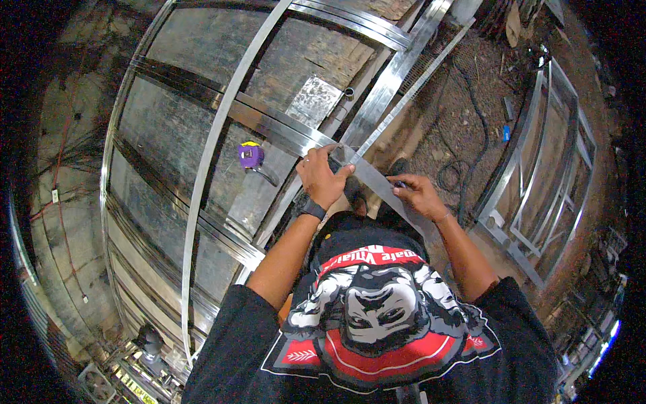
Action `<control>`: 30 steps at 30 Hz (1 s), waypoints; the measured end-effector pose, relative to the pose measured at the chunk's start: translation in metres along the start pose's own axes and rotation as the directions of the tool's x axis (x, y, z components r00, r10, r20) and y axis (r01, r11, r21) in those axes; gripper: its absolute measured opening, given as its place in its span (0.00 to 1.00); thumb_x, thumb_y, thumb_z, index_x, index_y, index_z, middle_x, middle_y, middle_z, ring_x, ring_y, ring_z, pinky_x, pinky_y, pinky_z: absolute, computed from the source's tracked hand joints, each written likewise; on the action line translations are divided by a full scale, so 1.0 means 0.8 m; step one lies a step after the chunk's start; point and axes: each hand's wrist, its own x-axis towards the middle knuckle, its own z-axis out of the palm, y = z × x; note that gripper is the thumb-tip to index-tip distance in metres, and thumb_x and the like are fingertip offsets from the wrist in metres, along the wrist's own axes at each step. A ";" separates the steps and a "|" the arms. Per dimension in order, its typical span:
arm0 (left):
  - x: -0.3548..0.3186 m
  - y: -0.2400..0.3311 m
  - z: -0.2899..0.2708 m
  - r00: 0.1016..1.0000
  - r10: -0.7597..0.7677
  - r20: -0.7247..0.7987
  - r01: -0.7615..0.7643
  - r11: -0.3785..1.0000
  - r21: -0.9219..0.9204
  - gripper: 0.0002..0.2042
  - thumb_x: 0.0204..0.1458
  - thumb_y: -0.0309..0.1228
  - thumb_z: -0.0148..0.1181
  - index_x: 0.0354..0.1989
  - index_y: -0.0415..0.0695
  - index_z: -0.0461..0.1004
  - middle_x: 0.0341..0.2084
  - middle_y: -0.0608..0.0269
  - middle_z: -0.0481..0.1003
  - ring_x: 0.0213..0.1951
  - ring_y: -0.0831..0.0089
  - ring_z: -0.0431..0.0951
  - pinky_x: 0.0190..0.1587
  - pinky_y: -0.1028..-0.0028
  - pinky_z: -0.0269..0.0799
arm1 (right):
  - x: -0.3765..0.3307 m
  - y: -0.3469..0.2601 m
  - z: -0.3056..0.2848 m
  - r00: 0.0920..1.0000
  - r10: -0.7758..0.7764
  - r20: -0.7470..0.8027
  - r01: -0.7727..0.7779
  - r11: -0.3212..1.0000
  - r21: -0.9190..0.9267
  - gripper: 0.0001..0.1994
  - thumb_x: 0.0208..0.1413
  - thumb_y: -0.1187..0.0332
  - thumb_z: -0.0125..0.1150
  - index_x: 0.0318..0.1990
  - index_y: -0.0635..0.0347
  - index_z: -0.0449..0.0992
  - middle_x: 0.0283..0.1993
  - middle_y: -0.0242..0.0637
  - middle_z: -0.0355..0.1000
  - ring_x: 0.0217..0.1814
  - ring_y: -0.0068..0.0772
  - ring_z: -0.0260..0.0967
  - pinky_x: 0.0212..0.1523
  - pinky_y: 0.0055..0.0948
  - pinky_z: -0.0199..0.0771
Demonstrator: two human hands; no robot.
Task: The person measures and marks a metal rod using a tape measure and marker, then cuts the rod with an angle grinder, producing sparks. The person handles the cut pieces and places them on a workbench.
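My left hand (pixel 324 176) presses a metal framing square (pixel 380 180) to the edge of a shiny metal frame (pixel 303 139), its thumb on the square's corner and its fingers over the frame bar. One arm of the square runs up to the right with markings along it; the other slants down toward my shirt. My right hand (pixel 420 198) is closed in a pinch beside that lower arm, around a small dark pen-like thing (pixel 400 184), mostly hidden by the fingers. Left of my left hand, a purple and yellow tape measure (pixel 251 155) lies on the dark boards.
A long flat metal strip (pixel 214 141) crosses the frame. A scuffed metal plate (pixel 314 99) lies on the boards. On the ground to the right are a black cable (pixel 478 121), a small blue object (pixel 506 133) and another welded metal frame (pixel 501 195).
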 end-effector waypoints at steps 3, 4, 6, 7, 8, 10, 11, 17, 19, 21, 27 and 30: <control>-0.001 0.000 0.001 0.999 0.049 -0.019 -0.049 0.999 -0.006 0.32 0.42 0.50 0.72 0.54 0.47 0.73 0.45 0.54 0.72 0.51 0.54 0.71 0.55 0.54 0.59 | 0.003 0.000 -0.002 1.000 -0.001 -0.003 0.000 1.000 -0.015 0.16 0.57 0.71 0.65 0.53 0.63 0.79 0.49 0.39 0.79 0.50 0.30 0.74 0.55 0.31 0.72; -0.001 0.000 0.001 0.999 0.046 -0.020 -0.047 0.999 -0.014 0.32 0.42 0.50 0.72 0.54 0.47 0.73 0.45 0.54 0.72 0.51 0.53 0.71 0.55 0.54 0.60 | 0.003 0.002 -0.003 1.000 -0.014 -0.004 0.014 0.999 -0.034 0.17 0.57 0.71 0.65 0.53 0.63 0.79 0.49 0.39 0.80 0.51 0.30 0.74 0.55 0.31 0.72; -0.002 0.000 0.001 0.999 0.043 -0.020 -0.044 0.999 -0.030 0.32 0.42 0.51 0.72 0.54 0.47 0.73 0.45 0.53 0.72 0.50 0.53 0.71 0.55 0.54 0.60 | 0.004 0.006 -0.005 1.000 -0.005 0.001 0.005 0.999 -0.040 0.17 0.57 0.71 0.65 0.53 0.63 0.79 0.50 0.40 0.79 0.52 0.30 0.75 0.56 0.31 0.71; -0.002 -0.001 0.002 0.999 0.038 -0.022 -0.039 0.999 -0.037 0.32 0.42 0.51 0.72 0.53 0.46 0.73 0.44 0.53 0.72 0.50 0.53 0.71 0.55 0.54 0.60 | 0.005 0.006 -0.004 1.000 -0.001 0.006 0.001 0.999 -0.042 0.17 0.57 0.71 0.65 0.53 0.63 0.79 0.51 0.40 0.79 0.52 0.30 0.75 0.56 0.31 0.71; -0.002 -0.001 0.003 0.999 0.033 -0.024 -0.034 0.998 -0.044 0.32 0.42 0.52 0.72 0.53 0.46 0.74 0.44 0.53 0.72 0.50 0.52 0.71 0.55 0.54 0.61 | 0.004 0.005 -0.003 1.000 0.010 0.002 -0.010 0.999 -0.036 0.17 0.57 0.71 0.65 0.53 0.63 0.79 0.51 0.40 0.79 0.53 0.30 0.74 0.56 0.31 0.71; -0.001 -0.003 0.004 0.999 0.024 -0.023 -0.025 0.999 -0.042 0.32 0.42 0.52 0.72 0.52 0.45 0.74 0.44 0.53 0.72 0.50 0.52 0.71 0.54 0.54 0.62 | 0.003 0.004 -0.002 0.999 0.031 -0.009 -0.031 0.999 -0.023 0.17 0.57 0.71 0.65 0.53 0.63 0.79 0.52 0.40 0.79 0.53 0.30 0.74 0.57 0.31 0.71; -0.001 -0.003 0.004 1.000 0.021 -0.019 -0.021 0.999 -0.034 0.33 0.41 0.53 0.72 0.52 0.45 0.74 0.44 0.53 0.72 0.50 0.52 0.71 0.54 0.55 0.62 | 0.003 0.004 -0.002 1.000 0.028 -0.005 -0.028 0.999 -0.023 0.17 0.57 0.71 0.65 0.53 0.63 0.79 0.52 0.40 0.79 0.53 0.30 0.74 0.57 0.31 0.71; 0.002 -0.002 0.003 1.000 0.005 0.003 -0.005 0.999 -0.045 0.34 0.40 0.52 0.74 0.51 0.43 0.74 0.44 0.53 0.72 0.50 0.52 0.71 0.52 0.55 0.64 | 0.004 0.007 -0.001 1.000 0.028 -0.009 -0.028 1.000 -0.009 0.17 0.56 0.73 0.64 0.53 0.64 0.79 0.53 0.40 0.79 0.55 0.31 0.74 0.58 0.31 0.71; 0.003 0.000 0.002 1.000 0.000 0.009 0.000 0.998 -0.063 0.33 0.40 0.51 0.74 0.51 0.42 0.74 0.44 0.53 0.72 0.50 0.52 0.71 0.52 0.55 0.64 | 0.003 0.007 -0.002 1.000 0.011 -0.010 -0.011 1.000 -0.027 0.17 0.56 0.74 0.64 0.53 0.64 0.79 0.53 0.40 0.79 0.55 0.31 0.74 0.59 0.31 0.70; 0.004 0.000 0.002 1.000 0.005 0.005 -0.005 0.996 -0.084 0.32 0.40 0.51 0.74 0.50 0.42 0.74 0.44 0.53 0.72 0.49 0.52 0.72 0.52 0.55 0.64 | 0.003 0.011 0.001 0.997 -0.067 -0.036 0.066 0.997 -0.025 0.16 0.56 0.73 0.63 0.53 0.63 0.79 0.46 0.40 0.80 0.45 0.29 0.75 0.50 0.30 0.75; 0.005 -0.002 0.002 1.000 0.003 0.007 -0.002 0.994 -0.111 0.32 0.40 0.50 0.74 0.50 0.43 0.73 0.43 0.54 0.73 0.48 0.52 0.72 0.50 0.55 0.64 | 0.003 0.007 0.001 0.996 -0.078 -0.043 0.078 0.997 0.000 0.16 0.57 0.72 0.62 0.52 0.63 0.79 0.43 0.39 0.80 0.40 0.28 0.76 0.46 0.30 0.77; 0.005 -0.002 0.003 1.000 -0.006 0.029 0.009 0.996 -0.092 0.32 0.40 0.50 0.74 0.50 0.44 0.73 0.43 0.54 0.73 0.48 0.52 0.73 0.50 0.55 0.64 | 0.003 0.003 -0.001 0.999 -0.026 -0.021 0.026 1.000 -0.005 0.16 0.56 0.73 0.63 0.52 0.64 0.79 0.49 0.41 0.79 0.50 0.31 0.75 0.56 0.32 0.72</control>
